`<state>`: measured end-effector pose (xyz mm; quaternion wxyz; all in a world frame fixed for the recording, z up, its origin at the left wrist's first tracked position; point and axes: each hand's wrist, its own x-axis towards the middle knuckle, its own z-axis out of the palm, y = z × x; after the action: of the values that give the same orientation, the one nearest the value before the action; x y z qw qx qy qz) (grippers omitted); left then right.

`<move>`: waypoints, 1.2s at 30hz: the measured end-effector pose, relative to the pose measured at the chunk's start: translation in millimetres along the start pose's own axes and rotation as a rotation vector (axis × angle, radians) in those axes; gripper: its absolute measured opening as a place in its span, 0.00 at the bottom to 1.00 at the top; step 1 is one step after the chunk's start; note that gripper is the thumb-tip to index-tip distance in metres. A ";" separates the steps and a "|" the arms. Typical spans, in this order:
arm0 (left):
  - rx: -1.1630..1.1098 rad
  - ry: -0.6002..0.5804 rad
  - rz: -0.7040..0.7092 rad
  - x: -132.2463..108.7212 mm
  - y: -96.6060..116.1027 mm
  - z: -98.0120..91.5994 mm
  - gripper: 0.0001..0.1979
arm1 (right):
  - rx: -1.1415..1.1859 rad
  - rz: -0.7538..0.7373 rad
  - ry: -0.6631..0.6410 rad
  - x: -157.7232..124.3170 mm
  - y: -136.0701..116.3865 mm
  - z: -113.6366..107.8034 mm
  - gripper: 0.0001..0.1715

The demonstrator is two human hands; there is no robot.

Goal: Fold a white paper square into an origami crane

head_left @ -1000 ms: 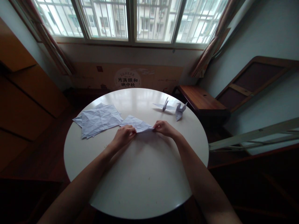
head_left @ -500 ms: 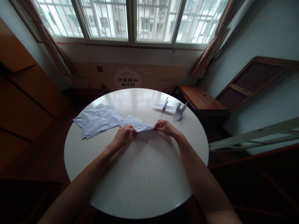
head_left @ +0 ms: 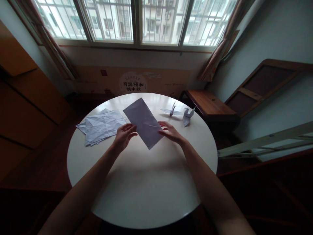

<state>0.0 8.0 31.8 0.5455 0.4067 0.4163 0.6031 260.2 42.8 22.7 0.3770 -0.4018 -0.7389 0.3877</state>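
A folded white paper [head_left: 144, 122], now a long rectangle, is held up off the round white table [head_left: 137, 182], tilted with one end toward the window. My left hand [head_left: 124, 135] holds its left edge with fingers partly spread. My right hand [head_left: 168, 130] grips its right edge between thumb and fingers. Both hands are over the middle of the table.
A pile of creased white sheets [head_left: 101, 125] lies left of my hands. Two folded paper cranes [head_left: 172, 111] [head_left: 187, 117] stand at the table's far right. A wooden bench [head_left: 210, 104] sits beyond the right edge; a window and cardboard panel are behind.
The paper lay flat under my pinching fingers before. Now both hands have lifted it off the table and it stands up, showing its flat face.
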 end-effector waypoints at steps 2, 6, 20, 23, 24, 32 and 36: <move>-0.024 0.050 -0.087 1.8 -1.1 -2.0 0.27 | 0.129 0.062 -0.060 0.5 -4.0 4.6 0.31; 0.113 0.091 -0.123 0.9 -8.9 -5.5 0.30 | 0.223 0.161 -0.092 1.8 -4.2 9.1 0.32; 1.070 -0.568 0.613 -11.2 -16.6 -4.4 0.09 | -0.088 0.170 -0.130 3.1 0.6 6.2 0.14; 1.178 -0.655 0.595 -13.3 -18.6 -6.2 0.13 | -0.060 0.180 -0.096 2.4 -2.2 4.2 0.16; 1.204 -0.659 0.589 -13.7 -18.5 -7.0 0.14 | -0.030 0.191 -0.105 1.9 -3.3 3.1 0.18; 1.243 -0.622 0.577 -14.1 -16.0 -7.3 0.24 | 0.262 0.219 -0.174 0.6 -10.6 -3.8 0.21; 1.164 -0.564 0.584 -11.7 -19.3 -7.0 0.16 | 0.226 0.216 -0.063 2.9 -7.8 -3.4 0.22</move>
<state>0.4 -3.0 10.9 0.1425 0.8679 0.3878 0.2759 259.7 43.3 31.7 0.3525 -0.4217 -0.6546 0.5191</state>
